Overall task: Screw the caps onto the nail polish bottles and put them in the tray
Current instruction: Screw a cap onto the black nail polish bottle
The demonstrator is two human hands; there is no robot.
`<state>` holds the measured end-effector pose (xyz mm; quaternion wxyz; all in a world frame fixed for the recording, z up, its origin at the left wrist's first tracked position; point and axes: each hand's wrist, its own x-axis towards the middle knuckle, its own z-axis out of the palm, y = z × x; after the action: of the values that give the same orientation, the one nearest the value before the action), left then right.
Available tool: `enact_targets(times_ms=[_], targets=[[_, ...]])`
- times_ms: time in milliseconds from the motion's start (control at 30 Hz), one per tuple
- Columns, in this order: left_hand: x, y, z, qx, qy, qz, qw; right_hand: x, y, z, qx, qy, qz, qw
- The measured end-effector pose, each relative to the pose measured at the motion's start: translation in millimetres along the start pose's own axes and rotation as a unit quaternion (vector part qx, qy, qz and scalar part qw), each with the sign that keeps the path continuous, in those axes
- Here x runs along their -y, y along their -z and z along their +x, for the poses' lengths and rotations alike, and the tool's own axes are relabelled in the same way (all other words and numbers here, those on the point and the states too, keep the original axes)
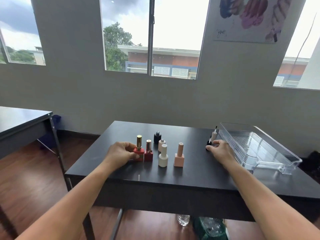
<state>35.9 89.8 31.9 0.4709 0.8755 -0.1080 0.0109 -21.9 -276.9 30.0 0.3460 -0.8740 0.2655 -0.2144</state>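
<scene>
Several nail polish bottles stand on the dark table (173, 177). My left hand (119, 154) grips the red bottle with the gold cap (139, 150). Beside it stands a second red bottle (148, 151), then a white bottle (163, 155) and a pink bottle (179, 155), all capped. Behind them a black bottle (157, 136) and a pale bottle (161, 144) stand uncapped. My right hand (221, 151) touches a black brush cap (208, 144) standing on the table; a beige brush cap (213, 135) stands just behind. The clear tray (259, 149) lies at the right, with nothing in it.
A second dark table (22, 123) stands to the left across a gap of wooden floor. A plastic water bottle (183, 219) and a green bag (209, 228) sit on the floor under the table. The wall with windows is behind.
</scene>
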Motion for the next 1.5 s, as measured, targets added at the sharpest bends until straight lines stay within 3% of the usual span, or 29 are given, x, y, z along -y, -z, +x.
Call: enact_targets(times_ms=[333,500,733,833,1167,1500], targets=[[1,1,0,0.0,-0.006,0.0,1.0,9,-10,4,-0.02,-0.003,-0.034,0.999],[-3,11,0,0.041,-0.015,-0.045,0.998,10,-9,-2,-0.026,0.014,-0.007,1.0],[-42,26,30,-0.027,-0.091,-0.09,0.991,26,-1,-25,-0.023,0.094,0.071,0.993],[-58,20,57,0.018,-0.1,-0.052,0.993,37,2,-33,-0.002,0.119,0.105,0.987],[-46,-22,128,0.203,-0.008,0.067,0.977,49,3,-35,0.063,0.137,0.168,0.974],[-31,-51,148,0.231,-0.007,0.021,0.973,47,-11,-26,0.068,0.139,0.199,0.968]])
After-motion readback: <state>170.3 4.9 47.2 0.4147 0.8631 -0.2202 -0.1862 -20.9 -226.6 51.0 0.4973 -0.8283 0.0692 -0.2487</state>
